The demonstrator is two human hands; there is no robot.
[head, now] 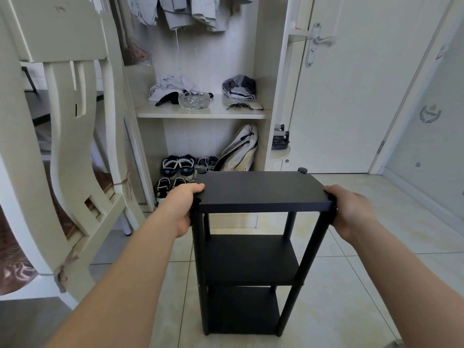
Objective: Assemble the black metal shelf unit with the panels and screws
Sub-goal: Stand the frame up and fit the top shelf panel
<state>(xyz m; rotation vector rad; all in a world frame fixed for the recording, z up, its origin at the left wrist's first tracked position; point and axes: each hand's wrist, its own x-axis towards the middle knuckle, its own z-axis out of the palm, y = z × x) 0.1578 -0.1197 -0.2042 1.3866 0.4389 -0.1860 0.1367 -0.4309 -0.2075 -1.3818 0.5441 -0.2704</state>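
An open wardrobe [200, 113] is seen at the back, and a pale chair [65, 136] is tilted at the left. The black shelf unit [261, 189], three panels on four posts, is stood upright on the tiled floor [351, 285] before the wardrobe. Its top panel is gripped at both ends: the left hand [185, 207] is curled round the left edge, the right hand [349, 209] round the right. A glass bowl [193, 99] is set on the wardrobe's shelf.
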